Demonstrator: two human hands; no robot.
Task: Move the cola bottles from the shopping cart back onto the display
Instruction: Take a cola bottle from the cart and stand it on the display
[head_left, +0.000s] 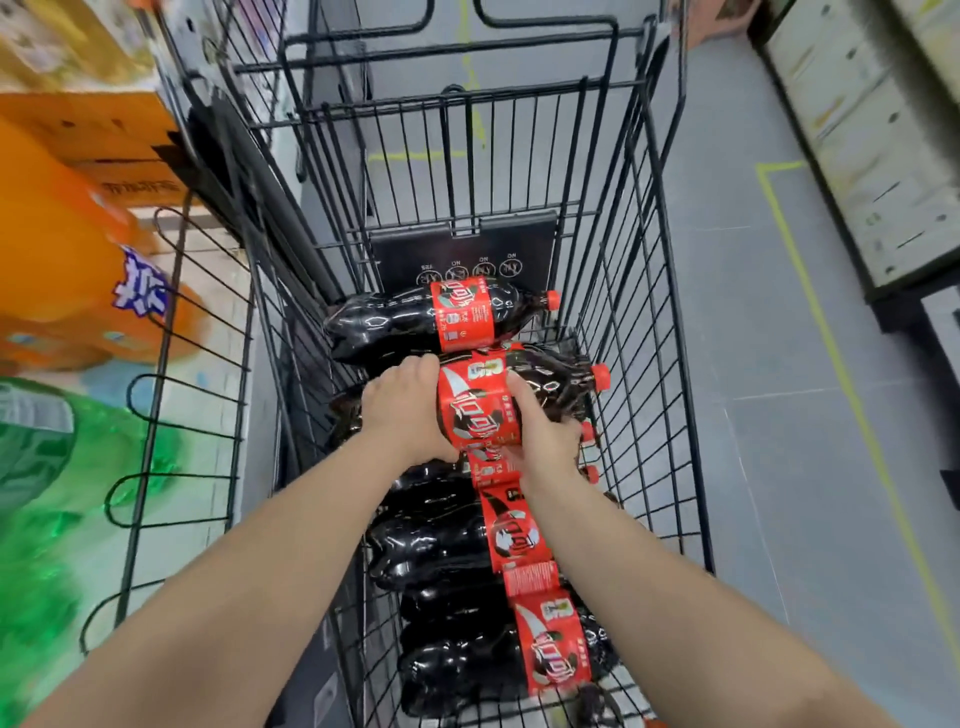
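Display: far left, wire front, blurred orange and green drinks behind.
Left hand: curled round the bottle's dark body.
Bottle: cola, sideways inside cart, cap pointing right.
Right hand: clamped on same bottle, thumb across label.
Cart: black wire, other colas lying inside.

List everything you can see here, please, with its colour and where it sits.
Cola bottles: at least five, dark with red labels and caps, lying in the cart.
Held bottle: one of those, on top of the pile.
Shopping cart: one, black wire, centre.
Orange drink bottles: blurred, count unclear, upper left.
Green bottles: blurred, count unclear, lower left.
Wire rack: one, black, left of the cart.
Floor: grey with yellow lines, right.
Left hand: grips the held bottle's body.
Right hand: grips it beside the label.
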